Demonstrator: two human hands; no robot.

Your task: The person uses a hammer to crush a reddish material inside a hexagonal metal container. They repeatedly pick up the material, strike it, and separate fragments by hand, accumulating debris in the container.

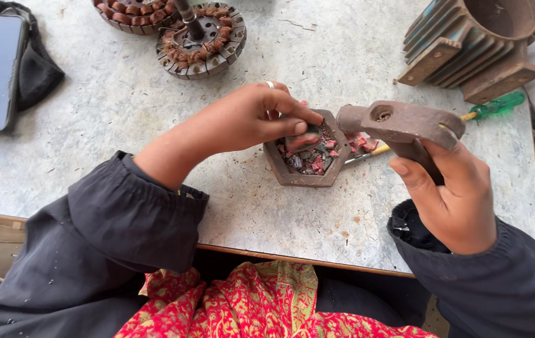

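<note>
Rusty brown hexagonal tray (pixel 292 177), green-handled screwdriver (pixel 497 104), red-and-green patterned cloth (pixel 261 303), grey table (pixel 123 94)

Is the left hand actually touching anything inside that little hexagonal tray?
Touching. The head view shows the left hand pinching a small reddish piece with its fingertips, right over the scraps in the hexagonal tray.

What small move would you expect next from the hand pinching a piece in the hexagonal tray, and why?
Probably lift the small reddish piece clear. The left hand already pinches it above the rusty hexagonal metal tray, while the right hand holds the rusty metal hammer-like tool aside.
</note>
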